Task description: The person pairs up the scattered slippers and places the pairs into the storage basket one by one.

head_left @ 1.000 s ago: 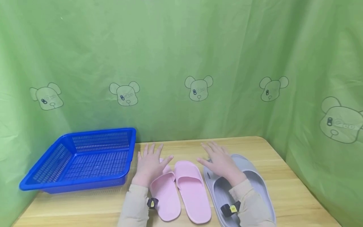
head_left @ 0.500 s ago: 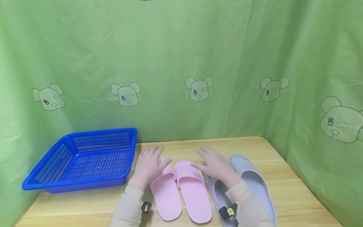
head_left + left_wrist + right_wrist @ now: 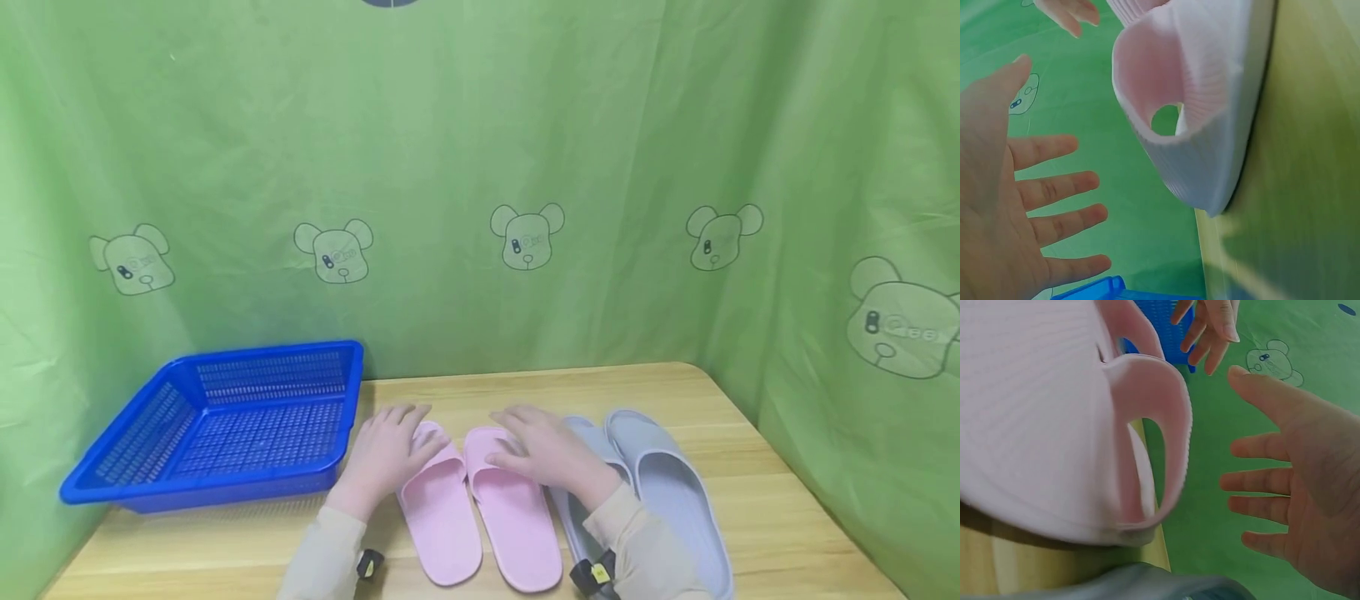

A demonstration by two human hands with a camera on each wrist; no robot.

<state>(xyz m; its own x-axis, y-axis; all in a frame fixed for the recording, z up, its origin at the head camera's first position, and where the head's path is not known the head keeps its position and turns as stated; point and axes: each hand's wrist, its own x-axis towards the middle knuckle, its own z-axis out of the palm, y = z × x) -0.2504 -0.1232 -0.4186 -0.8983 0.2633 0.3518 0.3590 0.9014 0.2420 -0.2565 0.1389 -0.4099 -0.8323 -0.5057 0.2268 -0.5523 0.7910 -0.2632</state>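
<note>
Side by side on the wooden table lie two pink slippers, the left slipper point(image 3: 444, 525) and the right slipper point(image 3: 517, 525), toes pointing away. My left hand point(image 3: 384, 450) is over the left slipper's toe end, fingers spread and holding nothing. Above the right slipper's strap hovers my right hand point(image 3: 547, 446), its fingers also extended with nothing in them. In the left wrist view, a gap shows between the left hand point(image 3: 1029, 200) and the pink strap point(image 3: 1197, 156). The right wrist view likewise shows the right hand point(image 3: 1297, 494) apart from the pink strap point(image 3: 1175, 437).
A blue mesh basket point(image 3: 217, 487) stands at the back left of the wooden table point(image 3: 780, 517). Right of the pink pair lies a pair of larger grey slippers point(image 3: 686, 500), one partly hidden by my right forearm. A green curtain point(image 3: 435, 317) hangs behind the table.
My right hand has moved left, from above the grey slippers to over the right pink slipper. The left hand has come slightly lower and nearer. The slippers and basket have stayed put.
</note>
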